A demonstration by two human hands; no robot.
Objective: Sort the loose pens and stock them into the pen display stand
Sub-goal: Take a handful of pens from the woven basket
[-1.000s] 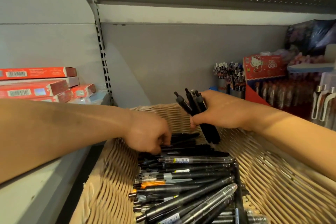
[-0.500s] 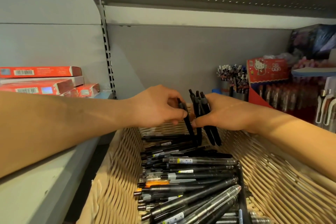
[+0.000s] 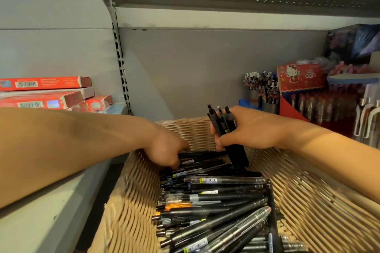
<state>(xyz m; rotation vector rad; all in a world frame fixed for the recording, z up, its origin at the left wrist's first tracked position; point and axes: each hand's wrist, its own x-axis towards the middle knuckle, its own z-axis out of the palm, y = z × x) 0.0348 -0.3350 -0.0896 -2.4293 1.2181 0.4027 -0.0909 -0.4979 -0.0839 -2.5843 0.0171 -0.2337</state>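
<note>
Gripping a bundle of matte black pens, the right hand is closed around their middles, thumb across the near side, push-button ends up and tips down over the far end of the pile. Held upright and aligned this way, the bundle reads as the sorted set of one type, kept clear of the unsorted stock.

Head view, the only view. Left hand is lowered, knuckles up, into the far left of the loose pens. Its fingers are curled under and hidden from the camera; whether they have closed on a pen cannot be told. Judgement: it is picking out another pen matching the bundle.

Loose pens lie mostly crosswise in a heap on honeycomb paper wrap, which is spread like a tray at the near centre. Mixed types are present: black barrels, clear barrels with barcode stickers, one with an orange section. Sorting appears to be at an early stage, as the heap is large.

Far right on the shelf stands a red display stand with pens in rows, and beside it cups of pens. Which one is the destination cannot be confirmed. Red boxes are stacked far left, apart from the work.

Risk noted: the bundle is pinched at mid-length only; one pen could slip down as another is added.
</note>
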